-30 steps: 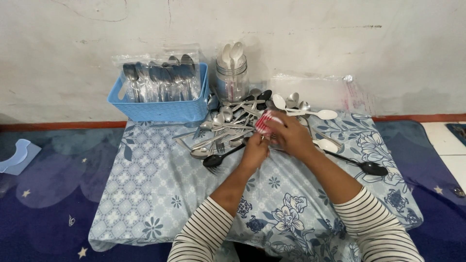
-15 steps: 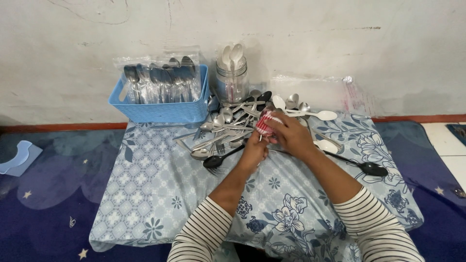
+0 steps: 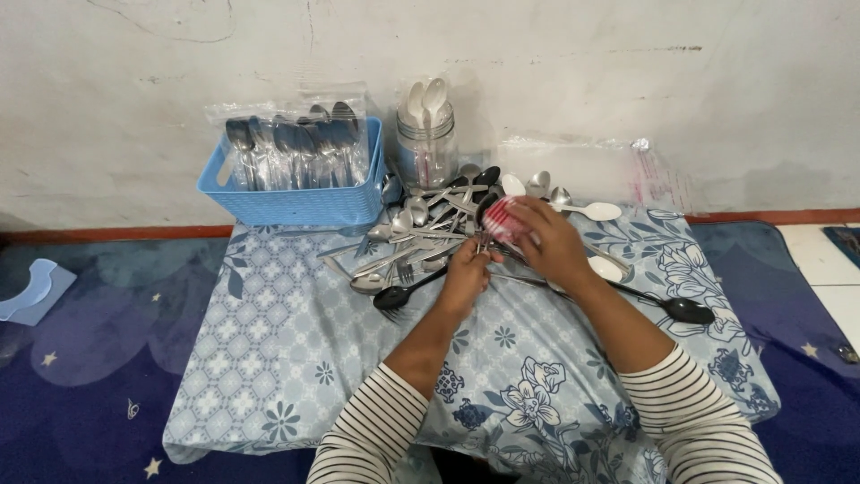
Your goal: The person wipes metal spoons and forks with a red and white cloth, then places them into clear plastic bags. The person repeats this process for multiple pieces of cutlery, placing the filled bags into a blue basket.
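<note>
1. Left hand [image 3: 466, 273] is pinching thin metal cutlery [image 3: 484, 240], its long axis pointing away toward the wall.
2. Right hand [image 3: 542, 242] is gripping a red-and-white roll [image 3: 503, 220], touching, just right.
3. Beyond, the cutlery pile [image 3: 421, 237] is crowding the table's [image 3: 296, 358] far edge.

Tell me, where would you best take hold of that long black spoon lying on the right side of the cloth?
Probably by the thin handle of the long black spoon, coming from above. Its bowl lies flat at the right end, while the handle runs left toward the right hand, with bare cloth on its near side for fingers to close around it.
</note>
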